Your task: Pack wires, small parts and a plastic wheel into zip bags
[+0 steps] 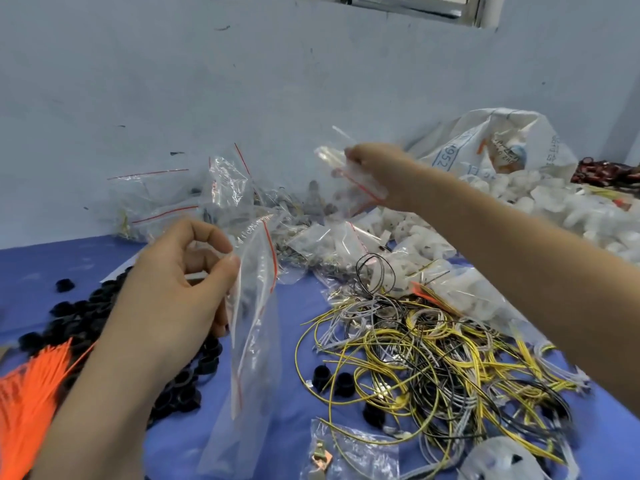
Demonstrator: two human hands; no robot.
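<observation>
My left hand (180, 289) pinches the top of several clear zip bags (254, 327) with red seal lines, which hang down over the blue table. My right hand (377, 171), stretched out towards the wall, grips another clear zip bag (349, 178) with white pieces in it, held above the heap of filled bags (162, 202). A tangle of yellow, black and white wires (429, 355) lies at the right front. White plastic wheels (568, 209) are piled at the far right.
Black round caps (86, 317) cover the left of the blue table (294, 396). Orange strips (27, 393) fan out at the front left. A white woven sack (498, 143) stands at the back right. A bag with metal parts (346, 455) lies at the front.
</observation>
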